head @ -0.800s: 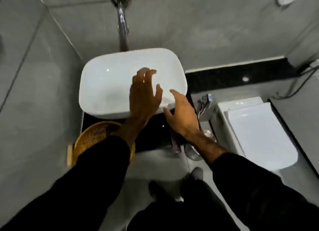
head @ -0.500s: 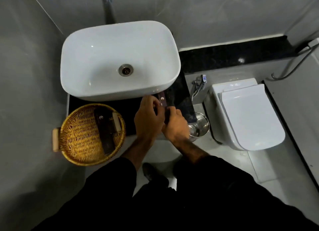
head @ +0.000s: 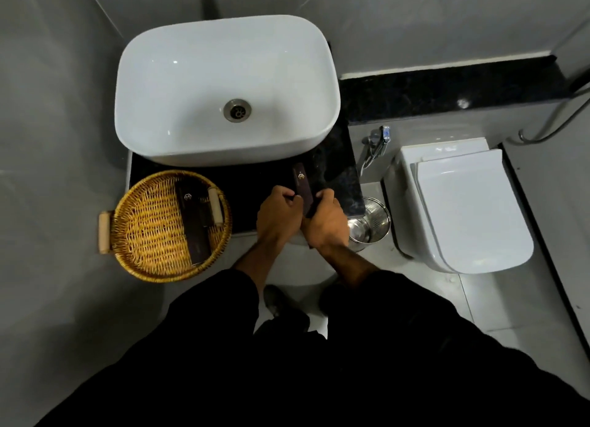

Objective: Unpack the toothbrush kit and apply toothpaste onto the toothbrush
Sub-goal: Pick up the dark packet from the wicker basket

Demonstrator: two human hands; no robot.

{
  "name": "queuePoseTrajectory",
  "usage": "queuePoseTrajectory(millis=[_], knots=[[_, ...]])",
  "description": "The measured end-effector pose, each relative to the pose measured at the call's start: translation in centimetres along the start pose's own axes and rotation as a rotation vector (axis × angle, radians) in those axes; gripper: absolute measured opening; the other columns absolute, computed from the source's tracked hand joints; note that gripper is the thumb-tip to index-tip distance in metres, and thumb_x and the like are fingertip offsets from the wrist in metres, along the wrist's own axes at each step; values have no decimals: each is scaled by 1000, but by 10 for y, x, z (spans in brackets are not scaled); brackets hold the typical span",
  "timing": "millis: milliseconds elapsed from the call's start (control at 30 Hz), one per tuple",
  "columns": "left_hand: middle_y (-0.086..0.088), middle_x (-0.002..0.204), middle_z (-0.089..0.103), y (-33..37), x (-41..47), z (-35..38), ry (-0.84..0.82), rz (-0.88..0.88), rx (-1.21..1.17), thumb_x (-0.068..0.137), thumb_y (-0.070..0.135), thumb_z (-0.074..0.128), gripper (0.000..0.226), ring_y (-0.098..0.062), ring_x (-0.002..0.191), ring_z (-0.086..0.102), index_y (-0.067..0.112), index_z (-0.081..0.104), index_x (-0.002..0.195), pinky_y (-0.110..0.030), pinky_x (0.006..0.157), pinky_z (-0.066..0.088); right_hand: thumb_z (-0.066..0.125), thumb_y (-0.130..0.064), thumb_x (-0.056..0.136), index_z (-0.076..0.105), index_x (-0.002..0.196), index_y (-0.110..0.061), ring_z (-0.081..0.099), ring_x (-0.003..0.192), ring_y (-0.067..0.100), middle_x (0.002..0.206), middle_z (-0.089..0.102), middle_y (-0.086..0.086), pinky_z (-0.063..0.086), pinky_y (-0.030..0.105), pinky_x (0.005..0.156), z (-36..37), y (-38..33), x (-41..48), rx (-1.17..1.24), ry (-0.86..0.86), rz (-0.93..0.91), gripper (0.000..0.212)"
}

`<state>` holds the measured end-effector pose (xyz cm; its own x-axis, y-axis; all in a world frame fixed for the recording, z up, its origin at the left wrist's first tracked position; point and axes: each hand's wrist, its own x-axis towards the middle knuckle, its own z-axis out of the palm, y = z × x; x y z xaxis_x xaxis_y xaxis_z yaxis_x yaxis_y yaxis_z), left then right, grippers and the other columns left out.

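Observation:
A long dark brown toothbrush kit box with a small light logo lies over the black counter, in front of the white basin. My left hand grips its near end from the left. My right hand grips the same end from the right. Both hands are closed around the box, and its near end is hidden between them. No toothbrush or toothpaste is visible outside the box.
A round wicker basket at the counter's left holds another dark box and a small white tube-like item. A steel bin stands on the floor right of the counter. A white toilet is further right.
My hands came down from over the basin to the counter's front edge and closed on the dark box. The view shifted, so the basin and basket now sit further right.

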<state>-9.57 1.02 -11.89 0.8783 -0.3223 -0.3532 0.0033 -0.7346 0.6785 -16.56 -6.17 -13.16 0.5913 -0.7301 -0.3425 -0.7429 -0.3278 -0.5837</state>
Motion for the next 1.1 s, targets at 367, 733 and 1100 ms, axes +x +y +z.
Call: queuePoseTrajectory(millis=[367,733,1100], knots=[[-23,103,74,-18,-25,20,-497,-41,-316,104,35,42,32,-20,71,64,18,69,99,-21,47,46,70,-46,55,52,97,-39,61,78,-2,93,58,-15,45,8,60,-54,87,-105,112,-148,55,46],[-2,96,74,-49,-52,6,-720,-59,-692,89,29,72,11,-10,83,73,21,72,97,-24,62,59,84,-27,67,53,108,-35,66,95,22,111,57,-6,53,18,65,-79,90,-141,56,-164,94,52],[-2,88,70,-77,-57,-27,-761,-184,-1026,90,14,65,10,-16,86,71,18,73,96,-29,71,60,86,-29,65,44,100,-47,61,91,10,107,49,-14,53,19,73,-75,66,-148,-81,-208,-37,58]])
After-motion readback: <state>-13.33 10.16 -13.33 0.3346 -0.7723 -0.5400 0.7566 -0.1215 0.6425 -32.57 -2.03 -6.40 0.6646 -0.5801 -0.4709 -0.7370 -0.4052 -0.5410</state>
